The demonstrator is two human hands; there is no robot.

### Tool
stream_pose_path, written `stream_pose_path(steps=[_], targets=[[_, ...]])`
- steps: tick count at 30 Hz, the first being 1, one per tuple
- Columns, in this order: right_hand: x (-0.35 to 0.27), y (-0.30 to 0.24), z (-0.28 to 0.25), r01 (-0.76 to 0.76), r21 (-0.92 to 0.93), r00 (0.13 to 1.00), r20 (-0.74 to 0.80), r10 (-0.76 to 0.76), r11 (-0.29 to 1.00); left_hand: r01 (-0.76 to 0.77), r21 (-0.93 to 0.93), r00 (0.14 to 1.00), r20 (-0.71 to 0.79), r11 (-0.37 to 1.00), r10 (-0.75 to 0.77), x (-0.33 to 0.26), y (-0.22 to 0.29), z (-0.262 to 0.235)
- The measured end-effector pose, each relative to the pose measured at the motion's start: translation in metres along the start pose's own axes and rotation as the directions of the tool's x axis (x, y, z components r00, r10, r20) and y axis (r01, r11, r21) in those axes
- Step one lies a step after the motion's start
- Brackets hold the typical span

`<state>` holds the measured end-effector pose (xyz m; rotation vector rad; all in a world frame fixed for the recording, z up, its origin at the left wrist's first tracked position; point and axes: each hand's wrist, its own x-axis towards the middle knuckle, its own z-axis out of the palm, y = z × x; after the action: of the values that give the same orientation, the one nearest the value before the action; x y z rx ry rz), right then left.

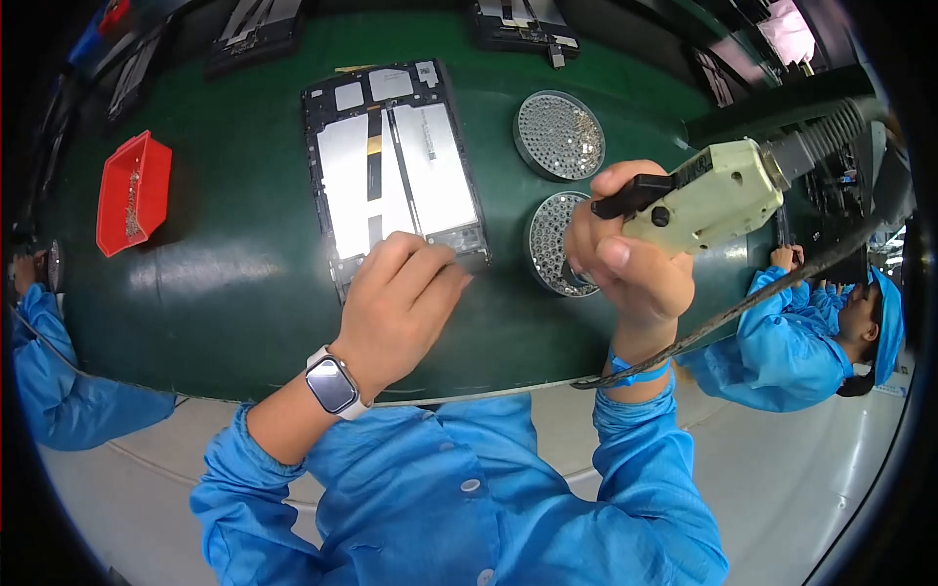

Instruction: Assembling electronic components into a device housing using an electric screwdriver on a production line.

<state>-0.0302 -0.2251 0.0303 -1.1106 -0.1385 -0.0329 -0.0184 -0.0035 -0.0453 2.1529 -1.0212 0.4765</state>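
An opened tablet (346,156), with a black frame and silver battery panels, lies on the green bench in front of me. Over its lower end my left hand (396,303) is closed, fingers bent together on the edge; the fingertips are partly hidden. My right hand (635,244) is wrapped round a pale green electric screwdriver (713,195) with a black lever. Its tip is hidden behind my fingers, above a round screw dish (547,239) full of small holes. Just beyond stands a second round dish (559,135) with loose screws scattered on top.
A red bin (135,195) with small screws sits at the left. More opened tablets (252,34) lie along the far side. The screwdriver's ribbed cable (821,137) runs to the upper right, and a wrist strap cord (743,308) crosses the right side. Co-workers (801,332) sit on both sides.
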Motion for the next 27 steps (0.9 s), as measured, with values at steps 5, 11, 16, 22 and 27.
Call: stream_pose_path(steps=[5,11,16,22,27], targets=[[-0.001,0.010,0.012,0.007,-0.192,0.999,-0.041,-0.015,0.981,-0.012,0.043,1.000,-0.005,0.999,0.012,0.002,-0.001,0.000],[-0.002,0.021,0.012,0.059,-0.226,0.993,-0.087,-0.080,0.972,-0.019,0.124,0.999,0.035,0.992,0.015,-0.002,0.001,0.003],[0.004,0.038,0.026,0.163,-0.382,0.965,-0.129,-0.227,0.910,-0.025,0.141,1.000,0.001,0.990,0.025,0.002,0.000,0.005],[0.003,0.061,0.025,0.202,-0.432,0.963,-0.073,-0.258,0.879,0.088,0.048,0.996,0.008,0.995,-0.088,0.001,0.001,0.003],[0.004,0.063,0.027,0.199,-0.385,0.961,-0.103,-0.256,0.901,0.078,0.064,0.997,0.010,0.995,-0.079,0.000,0.001,0.003]])
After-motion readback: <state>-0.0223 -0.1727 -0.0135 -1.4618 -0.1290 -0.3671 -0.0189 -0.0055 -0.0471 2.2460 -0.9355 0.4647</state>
